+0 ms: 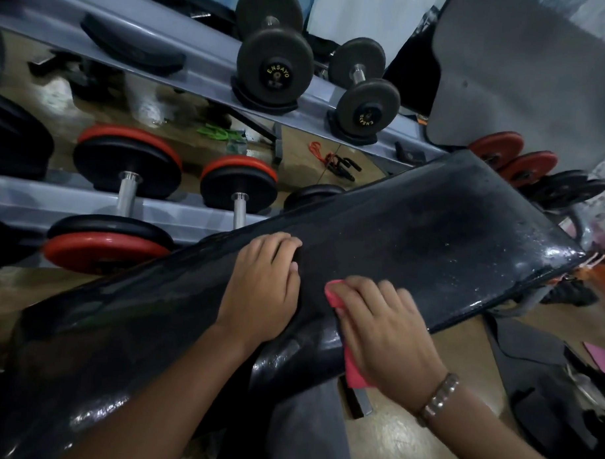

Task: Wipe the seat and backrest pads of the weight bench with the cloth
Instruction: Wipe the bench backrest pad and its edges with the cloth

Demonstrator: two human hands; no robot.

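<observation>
The black padded weight bench runs diagonally across the view. Its wider pad (441,234) lies at the upper right and its long pad (126,333) at the lower left. My left hand (261,289) rests on the far edge of the bench near the join of the two pads, fingers curled over the edge. A pink cloth (353,365) lies pressed under my right hand (380,331) on the near edge of the wider pad; the cloth's tail hangs below the palm. A bead bracelet sits on my right wrist.
A grey dumbbell rack (178,211) stands right behind the bench, holding black dumbbells (274,65) above and red-and-black ones (124,188) below. Red weight plates (512,157) are at the right. A grey pad (526,75) stands at the upper right. Brown floor (400,438) below.
</observation>
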